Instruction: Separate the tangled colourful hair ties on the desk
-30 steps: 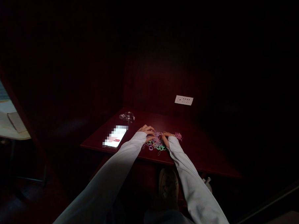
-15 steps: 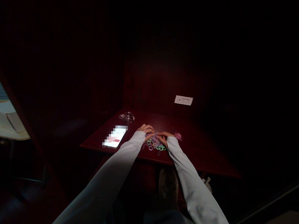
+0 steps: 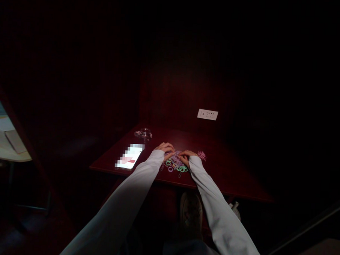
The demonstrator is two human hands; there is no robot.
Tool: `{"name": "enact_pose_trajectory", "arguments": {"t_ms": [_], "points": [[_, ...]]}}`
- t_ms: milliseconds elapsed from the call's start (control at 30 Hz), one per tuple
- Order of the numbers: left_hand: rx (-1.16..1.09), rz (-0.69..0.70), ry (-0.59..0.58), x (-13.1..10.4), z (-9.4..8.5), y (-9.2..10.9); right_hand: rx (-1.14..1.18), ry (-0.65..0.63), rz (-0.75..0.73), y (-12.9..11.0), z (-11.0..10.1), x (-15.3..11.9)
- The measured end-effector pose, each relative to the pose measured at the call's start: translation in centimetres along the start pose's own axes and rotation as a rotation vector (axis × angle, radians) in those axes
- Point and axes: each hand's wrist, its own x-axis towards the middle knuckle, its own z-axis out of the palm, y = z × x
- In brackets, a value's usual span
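on the red table [image 3: 176, 137] rings [image 3: 175, 161] lie heaped, left hand [image 3: 165, 147] at their ten o'clock, right hand [image 3: 186, 155] at two, fingers curled. the step looks like sorting; singling one out calls for a fine pinch. in this gloom i can't tell if either grip holds any.

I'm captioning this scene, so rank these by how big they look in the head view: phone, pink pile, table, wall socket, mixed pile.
1. table
2. phone and mixed pile: too close to rank, as the pile is partly covered
3. wall socket
4. pink pile
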Motion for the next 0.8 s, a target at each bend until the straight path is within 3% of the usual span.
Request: {"name": "enact_pose_trajectory", "arguments": {"t_ms": [233,333,433,500,633,800], "points": [[-0.003,-0.005,-0.004,-0.2,-0.5,0.4,-0.016,0.028,0.02,-0.2,0.1,0.0],[-0.002,-0.02,-0.006,-0.3,-0.8,0.8,-0.06,0.113,0.092,0.1,-0.4,-0.1],[0.009,-0.042,-0.003,-0.5,-0.9,1.0,-0.144,0.287,0.237,1.3,-1.7,-0.5],[0.02,-0.057,0.0,-0.5,-0.9,0.9,-0.216,0.36,0.41,2.3,-2.7,-0.9],[0.035,-0.071,0.011,-0.5,-0.7,0.7,-0.316,0.32,0.675,3.6,-4.0,-1.7],[0.031,-0.082,0.005,-0.4,-0.6,0.8,-0.377,0.312,0.711,4.0,-3.6,-2.0]]}}
